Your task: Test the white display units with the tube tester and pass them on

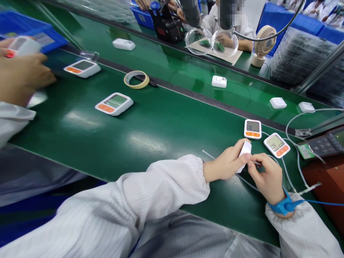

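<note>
My left hand (228,163) is closed round a white blood pressure monitor (245,152), tilted up on its edge with its screen hidden. Against the side of that monitor, my right hand (267,175) pinches a thin piece that looks like a tube end, mostly covered by the fingers. A blue wrist strap (285,205) circles my right wrist. Just beyond my hands lie a monitor with orange buttons (253,129) and a second lit monitor (276,145), both showing digits. Clear tubing (287,172) runs beside them.
A co-worker's blurred hand (24,75) holds another monitor at left. Two more monitors (114,104) (82,68) and a tape roll (136,79) lie on the green bench. White units (219,81) sit on the strip behind. A tester box (328,143) stands right, a fan (263,44) behind.
</note>
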The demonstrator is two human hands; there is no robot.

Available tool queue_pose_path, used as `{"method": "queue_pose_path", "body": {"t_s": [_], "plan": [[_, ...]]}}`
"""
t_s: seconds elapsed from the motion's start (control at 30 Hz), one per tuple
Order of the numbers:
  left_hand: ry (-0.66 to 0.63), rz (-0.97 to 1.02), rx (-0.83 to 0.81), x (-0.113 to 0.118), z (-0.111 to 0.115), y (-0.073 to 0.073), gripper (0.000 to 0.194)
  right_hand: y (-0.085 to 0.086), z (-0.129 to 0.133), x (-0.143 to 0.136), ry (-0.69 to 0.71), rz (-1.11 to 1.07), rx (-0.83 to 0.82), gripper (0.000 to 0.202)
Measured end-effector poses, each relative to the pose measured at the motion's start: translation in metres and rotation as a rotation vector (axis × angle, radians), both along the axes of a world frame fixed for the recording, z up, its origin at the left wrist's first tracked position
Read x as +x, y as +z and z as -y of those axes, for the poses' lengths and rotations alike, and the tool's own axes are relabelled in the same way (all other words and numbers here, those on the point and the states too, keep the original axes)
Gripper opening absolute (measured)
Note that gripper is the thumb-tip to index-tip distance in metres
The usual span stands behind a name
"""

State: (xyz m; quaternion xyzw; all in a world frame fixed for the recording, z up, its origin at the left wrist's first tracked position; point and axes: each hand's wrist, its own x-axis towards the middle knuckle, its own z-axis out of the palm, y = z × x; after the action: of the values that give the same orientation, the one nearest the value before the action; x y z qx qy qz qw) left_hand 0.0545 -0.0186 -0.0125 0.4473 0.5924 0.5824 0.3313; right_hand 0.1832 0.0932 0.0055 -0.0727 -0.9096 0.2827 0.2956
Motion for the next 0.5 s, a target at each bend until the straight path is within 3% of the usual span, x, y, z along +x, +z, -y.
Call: {"method": "queue_pose_path", "body": {"t_s": [0.5], "plan": [[-0.052,0.166,0.072,-0.0018,-0.0032,-0.0081,0.083,0.0019,0.0005,0.0015,0.01,-0.066,0.062,0.01]]}}
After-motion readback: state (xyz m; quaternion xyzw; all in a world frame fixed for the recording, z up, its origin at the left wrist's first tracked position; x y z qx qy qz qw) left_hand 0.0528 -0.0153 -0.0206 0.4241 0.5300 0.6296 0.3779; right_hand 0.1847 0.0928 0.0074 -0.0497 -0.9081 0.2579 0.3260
